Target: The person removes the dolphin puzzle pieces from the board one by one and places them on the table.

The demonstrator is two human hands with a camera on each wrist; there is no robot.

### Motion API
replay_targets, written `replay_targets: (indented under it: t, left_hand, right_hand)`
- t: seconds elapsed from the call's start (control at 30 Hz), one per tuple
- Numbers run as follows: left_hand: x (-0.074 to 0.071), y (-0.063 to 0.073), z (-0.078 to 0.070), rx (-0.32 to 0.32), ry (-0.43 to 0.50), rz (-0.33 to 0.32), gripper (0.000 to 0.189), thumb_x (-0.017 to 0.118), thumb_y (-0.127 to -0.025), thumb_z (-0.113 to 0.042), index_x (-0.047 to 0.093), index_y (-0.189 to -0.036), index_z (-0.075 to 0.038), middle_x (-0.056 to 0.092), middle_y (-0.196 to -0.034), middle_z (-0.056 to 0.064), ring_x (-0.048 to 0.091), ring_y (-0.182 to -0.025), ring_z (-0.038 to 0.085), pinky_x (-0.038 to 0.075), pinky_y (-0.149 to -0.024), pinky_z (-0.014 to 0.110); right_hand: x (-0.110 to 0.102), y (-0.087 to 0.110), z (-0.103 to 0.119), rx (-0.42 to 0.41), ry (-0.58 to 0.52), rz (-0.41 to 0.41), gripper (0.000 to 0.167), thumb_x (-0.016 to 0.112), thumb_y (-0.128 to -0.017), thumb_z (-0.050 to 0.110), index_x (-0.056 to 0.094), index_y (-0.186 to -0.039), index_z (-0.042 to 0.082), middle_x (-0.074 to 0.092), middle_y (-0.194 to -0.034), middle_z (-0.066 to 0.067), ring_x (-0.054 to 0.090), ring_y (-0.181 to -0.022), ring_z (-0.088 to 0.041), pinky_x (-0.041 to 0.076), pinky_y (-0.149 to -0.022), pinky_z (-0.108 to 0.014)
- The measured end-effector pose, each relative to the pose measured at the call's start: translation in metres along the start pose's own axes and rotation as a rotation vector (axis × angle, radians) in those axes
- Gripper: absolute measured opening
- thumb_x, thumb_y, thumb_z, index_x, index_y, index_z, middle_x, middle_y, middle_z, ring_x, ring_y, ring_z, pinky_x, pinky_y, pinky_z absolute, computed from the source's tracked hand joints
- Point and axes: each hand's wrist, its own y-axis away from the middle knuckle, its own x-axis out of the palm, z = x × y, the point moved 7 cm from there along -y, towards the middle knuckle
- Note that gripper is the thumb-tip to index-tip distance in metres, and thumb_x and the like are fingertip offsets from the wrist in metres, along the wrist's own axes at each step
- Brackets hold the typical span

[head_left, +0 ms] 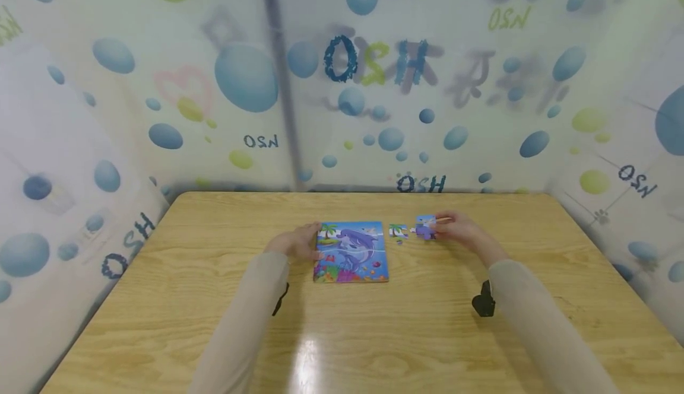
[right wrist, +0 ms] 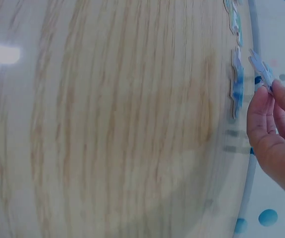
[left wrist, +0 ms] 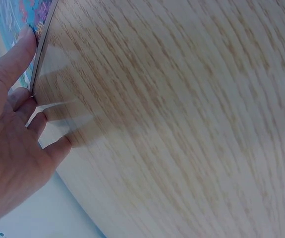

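A square jigsaw board (head_left: 350, 257) with a dolphin picture lies flat on the table. At its left edge is my left hand (head_left: 298, 243), thumb over the picture and the other fingers bent along the side; the left wrist view shows this grip at the board's edge (left wrist: 42, 44). My right hand (head_left: 461, 229) pinches a small jigsaw piece (right wrist: 262, 69) between thumb and fingertips, held up off the table. Just below that, a purple-blue piece (right wrist: 237, 87) lies on the wood. Left of it are palm-tree pieces (head_left: 398, 231).
The wooden table (head_left: 363, 329) stretches toward me in front of both hands. Behind it hangs a pale curtain (head_left: 342, 133) with blue and green spots, close to the table's back edge. Black straps (head_left: 483, 300) show at the wrists.
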Motion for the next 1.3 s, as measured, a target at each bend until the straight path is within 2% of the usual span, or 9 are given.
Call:
replay_targets:
  t: [0.1, 0.17, 0.27, 0.33, 0.43, 0.73, 1.0, 1.3]
  left_hand:
    - [-0.001, 0.0, 0.0, 0.007, -0.011, 0.0, 0.08, 0.058, -0.089, -0.029, 0.009, -0.147, -0.004, 0.008, -0.153, 0.018, 0.008, -0.142, 0.034, 0.011, -0.116, 0.048]
    - [-0.001, 0.0, 0.001, 0.014, -0.017, -0.001, 0.08, 0.058, -0.089, -0.029, 0.008, -0.147, -0.003, 0.008, -0.153, 0.018, 0.007, -0.142, 0.034, 0.011, -0.116, 0.047]
    - [-0.001, -0.002, 0.001, 0.015, -0.021, 0.001, 0.079, 0.057, -0.089, -0.029, 0.009, -0.147, -0.003, 0.008, -0.153, 0.018, 0.007, -0.142, 0.034, 0.01, -0.116, 0.046]
    - [0.0, -0.003, 0.002, 0.014, -0.025, 0.0, 0.079, 0.058, -0.089, -0.029, 0.009, -0.147, -0.003, 0.008, -0.153, 0.018, 0.007, -0.142, 0.034, 0.01, -0.116, 0.046]
    - [0.0, -0.003, 0.002, 0.012, -0.035, 0.0, 0.079, 0.058, -0.089, -0.029, 0.01, -0.147, -0.004, 0.009, -0.153, 0.017, 0.008, -0.142, 0.033, 0.011, -0.116, 0.046]
    - [0.0, -0.002, 0.001, 0.017, -0.03, 0.001, 0.078, 0.057, -0.09, -0.028, 0.01, -0.147, -0.003, 0.009, -0.153, 0.017, 0.008, -0.142, 0.033, 0.012, -0.116, 0.046]
    - [0.001, -0.003, 0.002, 0.005, -0.016, 0.004, 0.078, 0.057, -0.09, -0.027, 0.01, -0.147, -0.005, 0.009, -0.154, 0.017, 0.008, -0.142, 0.033, 0.011, -0.116, 0.047]
    - [-0.001, -0.001, 0.001, 0.012, -0.008, 0.003, 0.078, 0.058, -0.089, -0.027, 0.01, -0.147, -0.004, 0.008, -0.154, 0.017, 0.007, -0.142, 0.033, 0.011, -0.116, 0.047]
  right_hand:
    - [-0.006, 0.003, -0.001, -0.01, -0.01, -0.002, 0.054, 0.046, -0.094, 0.005, 0.019, -0.135, -0.017, 0.031, -0.134, -0.038, 0.056, -0.08, 0.003, 0.053, -0.083, -0.022]
    - [-0.01, 0.005, -0.003, -0.011, -0.016, -0.011, 0.054, 0.046, -0.093, 0.004, 0.019, -0.135, -0.017, 0.04, -0.126, -0.034, 0.057, -0.078, 0.003, 0.053, -0.082, -0.02]
    - [-0.015, 0.01, -0.005, -0.022, -0.023, -0.014, 0.055, 0.047, -0.093, 0.004, 0.019, -0.134, -0.019, 0.051, -0.11, -0.019, 0.057, -0.077, 0.004, 0.053, -0.08, -0.018]
    - [-0.018, 0.013, -0.007, -0.027, -0.028, -0.016, 0.055, 0.047, -0.093, 0.004, 0.019, -0.133, -0.02, 0.053, -0.102, -0.008, 0.058, -0.076, 0.004, 0.052, -0.079, -0.017]
    - [-0.023, 0.018, -0.011, -0.022, -0.023, -0.021, 0.055, 0.046, -0.093, 0.006, 0.019, -0.133, -0.021, 0.054, -0.096, 0.0, 0.057, -0.076, 0.005, 0.052, -0.078, -0.016]
    - [-0.039, 0.026, -0.022, 0.01, -0.011, -0.057, 0.056, 0.045, -0.095, 0.013, 0.022, -0.132, -0.022, 0.054, -0.092, 0.008, 0.055, -0.075, 0.007, 0.051, -0.075, -0.014]
    - [-0.048, 0.028, -0.031, 0.034, -0.072, -0.077, 0.056, 0.044, -0.095, 0.01, 0.02, -0.131, -0.025, 0.056, -0.079, 0.017, 0.056, -0.071, 0.009, 0.052, -0.069, -0.012]
    - [-0.052, 0.024, -0.036, 0.08, -0.022, -0.126, 0.053, 0.045, -0.095, 0.012, 0.026, -0.129, -0.023, 0.055, -0.076, 0.014, 0.054, -0.066, 0.006, 0.051, -0.064, -0.012]
